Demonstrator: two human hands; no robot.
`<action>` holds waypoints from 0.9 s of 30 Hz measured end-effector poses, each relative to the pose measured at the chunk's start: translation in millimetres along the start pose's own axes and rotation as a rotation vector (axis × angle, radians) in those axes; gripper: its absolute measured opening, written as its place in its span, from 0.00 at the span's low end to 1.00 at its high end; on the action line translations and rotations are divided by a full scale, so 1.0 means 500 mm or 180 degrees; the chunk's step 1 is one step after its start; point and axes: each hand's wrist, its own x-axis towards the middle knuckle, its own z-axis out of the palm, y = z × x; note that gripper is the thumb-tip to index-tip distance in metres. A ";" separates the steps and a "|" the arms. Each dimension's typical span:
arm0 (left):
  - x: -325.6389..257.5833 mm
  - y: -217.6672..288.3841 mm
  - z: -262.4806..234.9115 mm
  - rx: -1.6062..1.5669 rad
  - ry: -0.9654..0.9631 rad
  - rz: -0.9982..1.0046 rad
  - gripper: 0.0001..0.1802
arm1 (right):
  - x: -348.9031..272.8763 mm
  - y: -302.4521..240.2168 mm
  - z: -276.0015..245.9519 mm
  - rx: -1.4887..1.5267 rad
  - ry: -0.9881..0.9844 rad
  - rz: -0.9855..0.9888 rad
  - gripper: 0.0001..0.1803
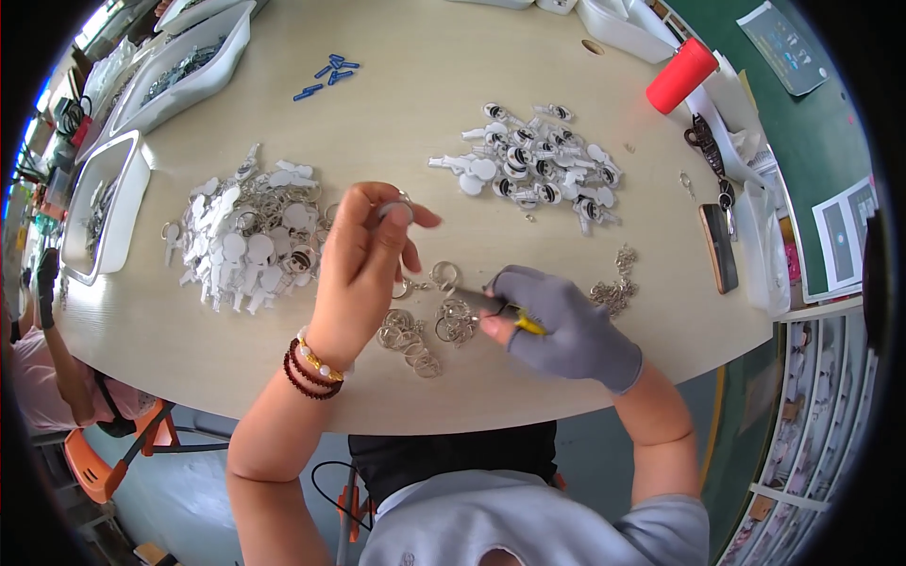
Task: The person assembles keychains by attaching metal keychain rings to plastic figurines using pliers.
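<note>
My left hand [363, 250], bare with bracelets at the wrist, pinches a small round white piece [397, 208] between thumb and forefinger; the other fingers hide part of it. In my right hand [562, 325], which wears a grey fingerless glove, are pliers [479, 300] with a yellow-and-black handle, their jaws pointing left. A metal split ring [445, 274] is at the jaw tips; whether the jaws grip it I cannot tell. Below lie a cluster of split rings [412, 347] and a small heap of rings with chains [456, 323].
White key-shaped pieces with rings [247, 241] are heaped at left, similar pieces [538, 165] at right. Short chains [615, 288] lie right of the glove. Small blue pieces [332, 74], white bins [113, 203], a red cylinder [681, 75] and a phone [719, 248] stand farther out. Someone sits at left.
</note>
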 end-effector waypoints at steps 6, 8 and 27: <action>-0.030 -0.005 0.031 0.0489 -0.0658 0.0047 0.07 | -0.017 0.006 -0.044 0.1937 0.0148 0.0775 0.06; -0.040 -0.006 0.038 0.0513 -0.0785 0.0065 0.07 | -0.019 0.006 -0.051 0.2328 0.0404 0.0708 0.05; -0.053 -0.007 0.057 0.1189 -0.0862 0.0712 0.09 | -0.015 0.009 -0.042 0.2443 0.0822 0.0074 0.04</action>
